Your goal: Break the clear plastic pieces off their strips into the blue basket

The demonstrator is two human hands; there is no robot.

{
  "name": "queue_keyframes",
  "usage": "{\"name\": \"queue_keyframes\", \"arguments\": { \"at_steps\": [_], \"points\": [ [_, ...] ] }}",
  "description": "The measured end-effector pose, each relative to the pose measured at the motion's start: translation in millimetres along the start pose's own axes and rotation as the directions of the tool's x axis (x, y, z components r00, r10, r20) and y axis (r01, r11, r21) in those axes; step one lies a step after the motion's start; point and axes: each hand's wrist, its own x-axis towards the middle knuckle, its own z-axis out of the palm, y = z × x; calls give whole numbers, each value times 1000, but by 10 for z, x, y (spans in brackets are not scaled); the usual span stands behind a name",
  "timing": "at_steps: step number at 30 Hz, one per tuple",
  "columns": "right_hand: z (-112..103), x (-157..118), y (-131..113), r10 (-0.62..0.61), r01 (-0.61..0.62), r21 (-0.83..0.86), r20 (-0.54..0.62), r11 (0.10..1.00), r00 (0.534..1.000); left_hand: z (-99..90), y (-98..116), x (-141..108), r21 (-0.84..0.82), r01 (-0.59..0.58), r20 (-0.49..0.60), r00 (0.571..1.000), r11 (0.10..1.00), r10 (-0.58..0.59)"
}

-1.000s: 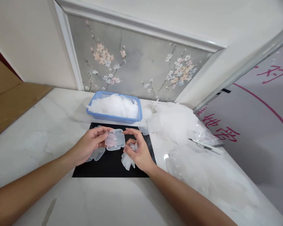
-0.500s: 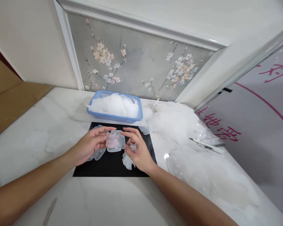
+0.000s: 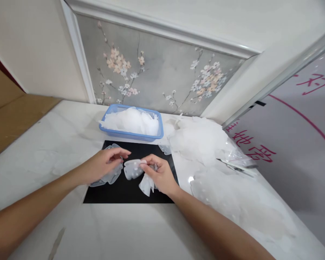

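Observation:
My right hand point(image 3: 160, 174) pinches a translucent plastic piece point(image 3: 133, 169) with rounded corners between thumb and fingers, above a black mat point(image 3: 113, 194). Beneath that hand hang or lie other translucent scraps point(image 3: 146, 185); whether the palm also grips them I cannot tell. My left hand point(image 3: 104, 164) is off to the left with its fingers apart and nothing in them. Partly hidden by it, several translucent pieces point(image 3: 112, 175) lie on the mat's left side. Another clear piece point(image 3: 165, 148) rests at the mat's upper right corner.
Behind the mat stands a blue basket point(image 3: 130, 137) heaped with whitish translucent pieces. A large pile of similar pieces point(image 3: 197, 141) lies to the right, with a thin blade-like tool point(image 3: 235, 168) beside it. More flat pieces point(image 3: 238, 202) spread over the marble-patterned table point(image 3: 111, 231).
My left hand has let go of the plastic piece and drawn slightly left. The piece, now in my right hand alone, has tilted and come down a little.

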Motion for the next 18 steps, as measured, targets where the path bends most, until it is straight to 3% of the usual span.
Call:
{"name": "queue_keyframes", "arguments": {
  "at_steps": [2,5,11,18],
  "points": [
    [-18,32,17,107,-107,126,4,986,994,-73,-30,-3,265,-81,64,996,961,66],
    [-42,66,8,237,-241,244,44,939,970,-139,-53,-12,455,-135,159,985,880,68],
    [-59,86,-22,310,-305,333,37,892,950,-147,-77,-12,609,-167,193,979,775,60],
    [-62,96,3,299,-295,352,44,888,953,-167,-102,-15,595,-130,149,988,794,50]
  ]
}}
